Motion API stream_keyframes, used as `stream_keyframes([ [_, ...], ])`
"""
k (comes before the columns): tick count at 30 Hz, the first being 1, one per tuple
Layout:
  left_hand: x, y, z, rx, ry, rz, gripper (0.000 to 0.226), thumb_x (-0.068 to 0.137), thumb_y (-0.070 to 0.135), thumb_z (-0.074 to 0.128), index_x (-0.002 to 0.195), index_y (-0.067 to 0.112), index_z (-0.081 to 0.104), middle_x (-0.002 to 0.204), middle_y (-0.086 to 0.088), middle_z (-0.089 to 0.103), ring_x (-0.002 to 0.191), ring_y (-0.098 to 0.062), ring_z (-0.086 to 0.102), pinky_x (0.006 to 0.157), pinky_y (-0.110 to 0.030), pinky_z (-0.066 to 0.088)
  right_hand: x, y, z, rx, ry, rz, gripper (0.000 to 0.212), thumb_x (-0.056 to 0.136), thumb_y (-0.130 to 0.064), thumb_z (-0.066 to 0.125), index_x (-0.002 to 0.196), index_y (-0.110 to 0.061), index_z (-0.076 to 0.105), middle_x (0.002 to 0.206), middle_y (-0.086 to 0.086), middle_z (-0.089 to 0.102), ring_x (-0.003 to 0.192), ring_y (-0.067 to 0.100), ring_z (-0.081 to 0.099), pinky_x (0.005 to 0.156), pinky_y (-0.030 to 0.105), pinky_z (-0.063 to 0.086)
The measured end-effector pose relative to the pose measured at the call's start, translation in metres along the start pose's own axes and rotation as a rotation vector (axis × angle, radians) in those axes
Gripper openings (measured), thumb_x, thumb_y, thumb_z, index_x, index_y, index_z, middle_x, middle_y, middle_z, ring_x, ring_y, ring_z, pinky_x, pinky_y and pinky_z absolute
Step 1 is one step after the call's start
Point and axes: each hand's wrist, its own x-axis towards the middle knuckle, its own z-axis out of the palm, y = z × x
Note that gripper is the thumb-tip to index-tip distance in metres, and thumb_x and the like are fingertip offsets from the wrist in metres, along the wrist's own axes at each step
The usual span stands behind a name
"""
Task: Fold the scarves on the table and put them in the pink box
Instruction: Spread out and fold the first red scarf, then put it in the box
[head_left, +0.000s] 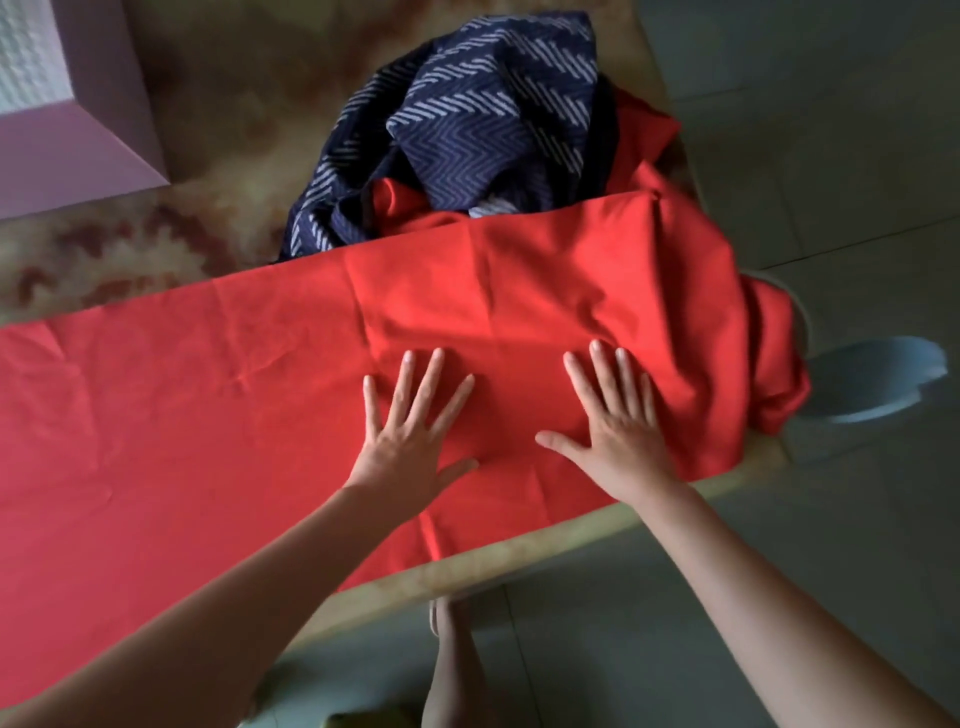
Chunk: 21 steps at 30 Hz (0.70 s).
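Head view, left hand (410, 441), right hand (621, 439) lay open-palmed on red scarf (208, 395), navy scarf (467, 130) behind, pink box (83, 156) at desk's (218, 156) far-left corner.

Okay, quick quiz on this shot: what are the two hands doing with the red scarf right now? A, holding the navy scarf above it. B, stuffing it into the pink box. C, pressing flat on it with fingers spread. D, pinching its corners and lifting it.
C: the left hand and right hand both lie palm down, fingers straight and spread, on the red scarf laid across the table.
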Motion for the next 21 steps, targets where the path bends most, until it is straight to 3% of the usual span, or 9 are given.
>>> stream_keyframes([
  [3, 0.01, 0.008, -0.011, -0.038, -0.028, -0.021, 0.089, 0.075, 0.056, 0.059, 0.15, 0.022, 0.024, 0.159, -0.012, 0.01, 0.145, -0.035, 0.008, 0.105, -0.068, 0.016, -0.004, -0.006, -0.008, 0.134, 0.078, 0.019, 0.082, 0.078, -0.064, 0.04, 0.147, -0.021, 0.031, 0.157, 0.011, 0.02, 0.142, 0.033, 0.023, 0.11, 0.052, 0.028],
  [5, 0.017, 0.014, -0.015, -0.052, -0.042, -0.035, 0.089, 0.078, 0.048, 0.066, 0.15, 0.022, 0.022, 0.159, -0.012, 0.006, 0.146, -0.035, 0.004, 0.108, -0.065, 0.014, -0.007, 0.001, -0.024, 0.264, 0.23, 0.084, 0.07, 0.082, -0.051, 0.047, 0.143, -0.018, 0.038, 0.155, 0.012, 0.024, 0.139, 0.031, 0.028, 0.11, 0.045, 0.027],
  [9, 0.033, 0.026, -0.029, -0.276, 0.142, -0.082, 0.065, 0.081, 0.019, 0.069, 0.14, 0.012, 0.044, 0.146, -0.018, 0.039, 0.136, -0.036, 0.034, 0.109, -0.055, 0.026, -0.013, 0.053, -0.065, 0.357, 0.619, 0.407, 0.062, 0.083, -0.033, 0.06, 0.138, -0.011, 0.044, 0.147, 0.017, 0.035, 0.133, 0.035, 0.034, 0.109, 0.04, 0.022],
  [11, 0.042, 0.036, -0.034, -0.399, 0.158, -0.102, 0.059, 0.084, 0.016, 0.065, 0.139, 0.014, 0.044, 0.144, -0.013, 0.041, 0.132, -0.034, 0.04, 0.109, -0.049, 0.031, -0.006, 0.093, -0.073, 0.453, 0.585, 0.662, 0.072, 0.081, -0.04, 0.062, 0.142, -0.009, 0.039, 0.145, 0.02, 0.038, 0.133, 0.037, 0.034, 0.109, 0.043, 0.024],
  [13, 0.052, 0.046, -0.036, -0.507, 0.135, -0.099, 0.053, 0.087, 0.017, 0.059, 0.138, 0.014, 0.046, 0.143, -0.01, 0.043, 0.129, -0.033, 0.043, 0.109, -0.046, 0.033, 0.002, 0.128, -0.07, 0.581, 0.387, 0.819, 0.087, 0.073, -0.054, 0.064, 0.142, -0.009, 0.039, 0.137, 0.021, 0.048, 0.128, 0.034, 0.044, 0.108, 0.045, 0.032],
  [15, 0.062, 0.055, -0.039, -0.606, 0.122, -0.073, 0.049, 0.088, 0.013, 0.055, 0.137, 0.013, 0.048, 0.142, -0.011, 0.045, 0.13, -0.032, 0.044, 0.11, -0.043, 0.033, 0.008, 0.147, -0.065, 0.766, 0.279, 0.81, 0.086, 0.058, -0.062, 0.063, 0.122, -0.005, 0.059, 0.112, 0.022, 0.065, 0.101, 0.028, 0.062, 0.091, 0.044, 0.047],
  [17, 0.072, 0.065, -0.046, -0.692, 0.135, -0.069, 0.047, 0.09, 0.006, 0.056, 0.136, 0.009, 0.048, 0.139, -0.012, 0.048, 0.13, -0.028, 0.044, 0.11, -0.032, 0.03, 0.011, 0.144, -0.065, 0.892, 0.345, 0.78, 0.061, 0.059, -0.049, 0.066, 0.09, 0.004, 0.066, 0.078, 0.021, 0.067, 0.066, 0.015, 0.057, 0.066, 0.033, 0.045],
  [18, 0.076, 0.07, -0.051, -0.743, 0.137, -0.093, 0.044, 0.09, 0.005, 0.055, 0.134, 0.008, 0.05, 0.137, -0.012, 0.05, 0.128, -0.026, 0.046, 0.107, -0.026, 0.029, 0.01, 0.137, -0.069, 0.914, 0.394, 0.743, 0.044, 0.067, -0.035, 0.07, 0.084, 0.005, 0.065, 0.069, 0.015, 0.063, 0.057, 0.007, 0.052, 0.06, 0.028, 0.042],
  [21, 0.082, 0.08, -0.066, -0.981, 0.137, -0.22, 0.033, 0.093, 0.01, 0.053, 0.126, 0.012, 0.057, 0.125, -0.006, 0.061, 0.117, -0.02, 0.055, 0.095, -0.019, 0.037, 0.006, 0.101, -0.087, 0.847, 0.532, 0.535, 0.014, 0.081, -0.013, 0.069, 0.091, -0.003, 0.068, 0.08, 0.002, 0.066, 0.068, 0.0, 0.057, 0.069, 0.019, 0.044],
])
